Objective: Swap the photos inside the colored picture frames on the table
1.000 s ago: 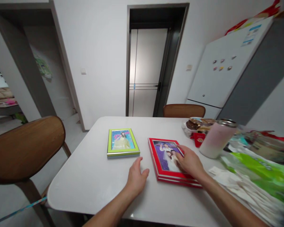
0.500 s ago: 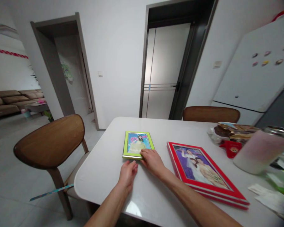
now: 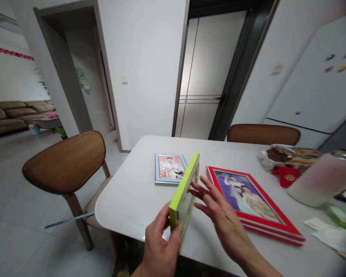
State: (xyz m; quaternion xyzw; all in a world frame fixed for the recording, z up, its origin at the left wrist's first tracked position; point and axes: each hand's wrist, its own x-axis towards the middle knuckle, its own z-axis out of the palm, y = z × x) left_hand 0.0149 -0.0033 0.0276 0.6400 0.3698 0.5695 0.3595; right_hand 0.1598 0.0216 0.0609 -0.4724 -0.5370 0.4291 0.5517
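My left hand [image 3: 161, 240] pinches the near lower corner of a yellow-green picture frame [image 3: 187, 184], held upright on edge above the table. Its thin side faces me, so its picture is mostly hidden. On the right of it, my right hand [image 3: 219, 209] has its fingers spread, fingertips close to the frame's face; whether they touch it I cannot tell. A light blue picture frame [image 3: 157, 169] with a pinkish picture lies flat behind the held one. Red picture frames [image 3: 288, 231], stacked, lie to the right, the top one showing people in wedding clothes.
The white table [image 3: 127, 204] has a pink-and-white tumbler [image 3: 320, 179], a red packet [image 3: 288, 177], bagged items [image 3: 294, 157] and tissues [image 3: 328, 234] on its right side. Wooden chairs stand at the left [image 3: 66, 161] and far side [image 3: 263, 134].
The yellow-green frame was lying flat; now it is lifted and turned on edge in my left hand. The light blue frame beneath has come into view. My right hand has moved right, fingers spreading.
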